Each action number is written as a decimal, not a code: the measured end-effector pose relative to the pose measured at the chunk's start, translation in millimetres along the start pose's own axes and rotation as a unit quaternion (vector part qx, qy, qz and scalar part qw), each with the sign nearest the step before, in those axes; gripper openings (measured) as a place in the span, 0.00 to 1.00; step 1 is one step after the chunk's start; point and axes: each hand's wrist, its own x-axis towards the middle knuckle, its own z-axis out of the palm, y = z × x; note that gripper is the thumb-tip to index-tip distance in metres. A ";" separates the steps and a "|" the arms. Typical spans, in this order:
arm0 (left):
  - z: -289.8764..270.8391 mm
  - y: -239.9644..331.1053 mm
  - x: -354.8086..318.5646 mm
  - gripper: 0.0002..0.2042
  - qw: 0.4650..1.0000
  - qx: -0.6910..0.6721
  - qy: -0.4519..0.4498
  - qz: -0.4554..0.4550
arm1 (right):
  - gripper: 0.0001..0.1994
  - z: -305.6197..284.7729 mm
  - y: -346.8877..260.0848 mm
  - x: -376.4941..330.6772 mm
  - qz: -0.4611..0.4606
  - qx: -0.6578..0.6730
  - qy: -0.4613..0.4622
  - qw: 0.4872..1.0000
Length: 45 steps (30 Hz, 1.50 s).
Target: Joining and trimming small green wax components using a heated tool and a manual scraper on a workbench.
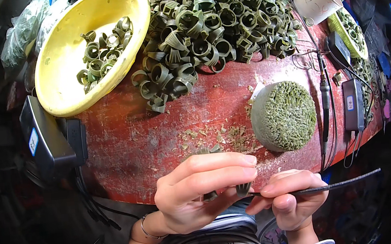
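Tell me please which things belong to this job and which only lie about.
Seemingly job-related:
dark green ribbed piece, left hand
slim black tool, right hand
heaped dark green curled rings
round yellow plastic basin

Apparently lying about:
white tapered cup
crumpled translucent plastic bag

- Dark green, ribbed piece (244, 189), partly hidden, held beneath the left fingers (216, 179).
- Slim black tool (345, 184), pinched by the right fingers (281, 185), tip just beside the piece, tail curving rightward.
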 end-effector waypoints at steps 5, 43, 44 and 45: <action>4.0 7.3 2.8 0.17 0.998 0.055 -0.005 0.030 | 0.06 -3.5 -4.1 -5.1 0.048 0.122 0.039 0.991; 1.8 3.9 4.9 0.19 0.994 -0.023 0.020 -0.107 | 0.10 -9.3 4.8 2.3 -0.083 -0.066 -0.020 0.994; 1.4 3.4 4.3 0.20 0.993 -0.025 0.014 -0.112 | 0.10 -9.4 6.4 2.7 -0.083 -0.067 -0.020 0.994; 1.0 2.7 4.4 0.20 0.993 -0.025 0.014 -0.112 | 0.09 -9.4 8.8 3.7 -0.085 -0.071 -0.015 0.994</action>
